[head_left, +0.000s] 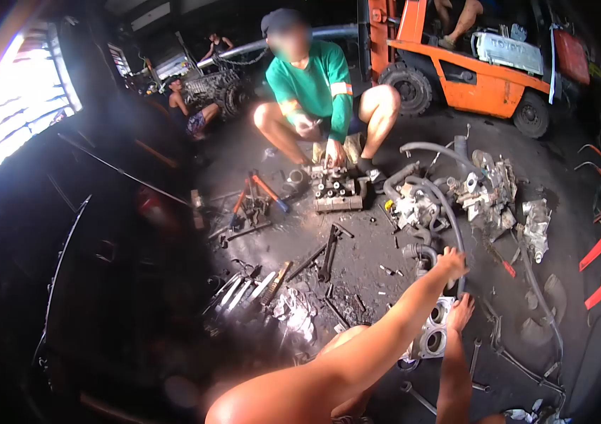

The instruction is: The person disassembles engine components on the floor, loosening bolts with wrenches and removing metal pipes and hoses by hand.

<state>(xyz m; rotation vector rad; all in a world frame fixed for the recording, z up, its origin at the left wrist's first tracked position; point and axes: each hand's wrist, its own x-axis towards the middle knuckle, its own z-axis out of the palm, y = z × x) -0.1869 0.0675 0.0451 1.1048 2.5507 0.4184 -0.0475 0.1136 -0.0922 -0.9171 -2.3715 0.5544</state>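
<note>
My left hand reaches over a grey rubber hose, its fingers bent and closed. What they hold, if anything, is hidden. Below it, my right hand grips the right edge of a metal engine block with large round bores, close to the hose's lower end. The block lies on the floor between my arms, its left part partly covered by my left forearm. Just beyond my left hand sit a short curved hose and a greasy engine part.
Opposite me, a person in a green shirt squats, handling a valve assembly. Wrenches, a bolt cutter and a white rag lie on the oily floor. More engine parts stand right. An orange forklift is behind.
</note>
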